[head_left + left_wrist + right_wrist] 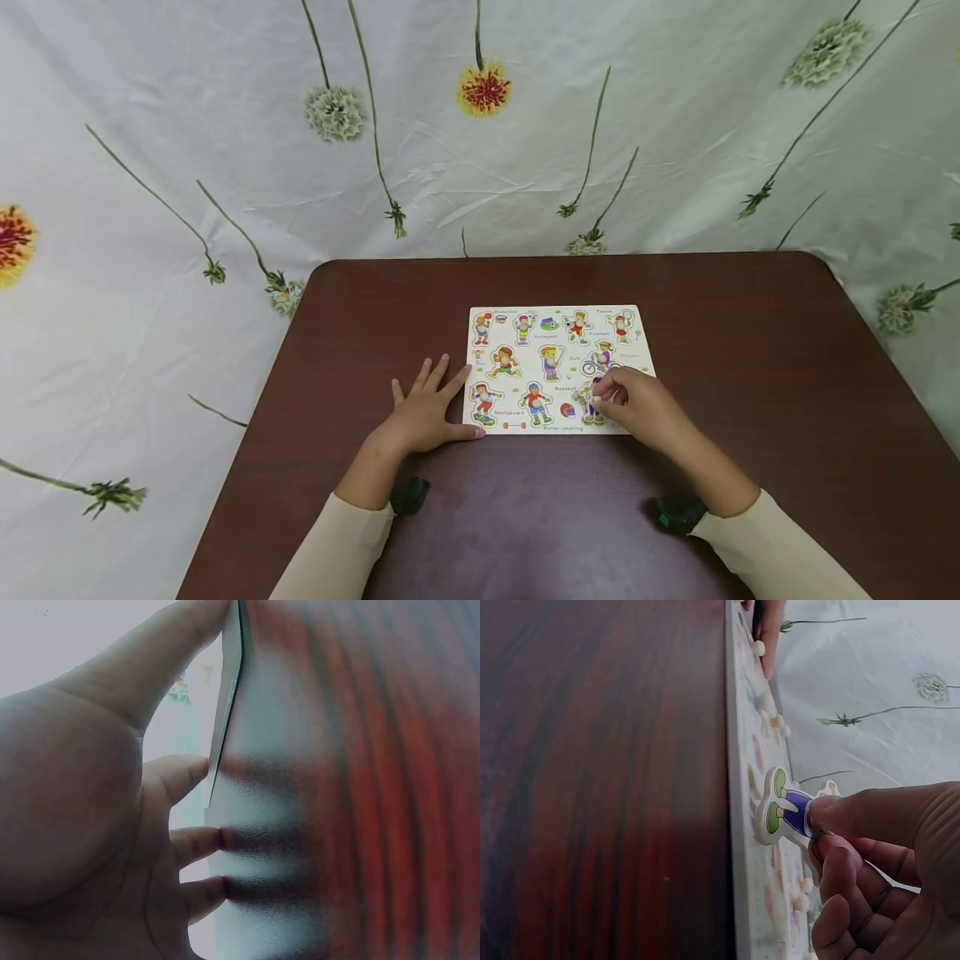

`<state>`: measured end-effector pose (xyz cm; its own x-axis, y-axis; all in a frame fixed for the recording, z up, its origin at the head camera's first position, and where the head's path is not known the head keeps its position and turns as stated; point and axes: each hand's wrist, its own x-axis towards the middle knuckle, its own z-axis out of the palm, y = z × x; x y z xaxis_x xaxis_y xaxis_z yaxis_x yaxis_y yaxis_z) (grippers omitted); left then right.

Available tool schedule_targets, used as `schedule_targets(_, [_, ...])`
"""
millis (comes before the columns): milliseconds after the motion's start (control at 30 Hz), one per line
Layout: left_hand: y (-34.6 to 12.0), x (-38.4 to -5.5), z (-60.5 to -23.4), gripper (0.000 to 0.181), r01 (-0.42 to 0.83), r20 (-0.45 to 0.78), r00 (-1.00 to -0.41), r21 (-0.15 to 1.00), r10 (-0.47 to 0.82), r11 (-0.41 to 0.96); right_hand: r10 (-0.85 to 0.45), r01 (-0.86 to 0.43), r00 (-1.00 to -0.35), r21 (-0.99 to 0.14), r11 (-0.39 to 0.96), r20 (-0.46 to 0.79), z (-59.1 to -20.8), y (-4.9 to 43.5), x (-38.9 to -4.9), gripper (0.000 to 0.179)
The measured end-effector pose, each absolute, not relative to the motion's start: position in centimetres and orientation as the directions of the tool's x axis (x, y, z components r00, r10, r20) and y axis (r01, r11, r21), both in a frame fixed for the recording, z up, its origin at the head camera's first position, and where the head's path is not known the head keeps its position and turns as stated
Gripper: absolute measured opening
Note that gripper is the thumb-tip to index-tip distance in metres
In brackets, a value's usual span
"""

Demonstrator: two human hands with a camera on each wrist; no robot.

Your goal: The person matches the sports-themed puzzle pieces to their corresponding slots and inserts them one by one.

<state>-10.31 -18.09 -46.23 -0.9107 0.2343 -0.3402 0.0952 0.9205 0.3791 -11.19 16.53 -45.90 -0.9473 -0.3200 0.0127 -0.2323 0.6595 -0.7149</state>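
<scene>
A white peg puzzle board (530,362) with cartoon sports figures lies flat on the table. At its lower right corner my right hand (637,404) pinches a puzzle piece (791,810) between thumb and fingers. In the right wrist view this piece is a figure with purple trousers and green shoes, tilted close over the board, its upper part covered by the fingers. My left hand (423,417) is spread at the board's left side, thumb and index fingertip at the edge. The left wrist view shows its other fingertips down on the table.
The dark brown wooden table (375,317) has rounded far corners. Behind and beside it hangs a white cloth (247,100) printed with flowers. Small round pegs (759,648) stick up from the other pieces in the board. A dark wrist camera (678,514) sits below the right wrist.
</scene>
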Motion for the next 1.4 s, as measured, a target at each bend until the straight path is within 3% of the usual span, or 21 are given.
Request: schedule_targets(1400, [-18.1,-10.2,-45.8,0.106,0.078,-0.342,-0.910,0.412,0.233,0.908,-0.336,-0.245,-0.942,-0.681,0.690,-0.001,-47.1,15.3,-11.2,0.008])
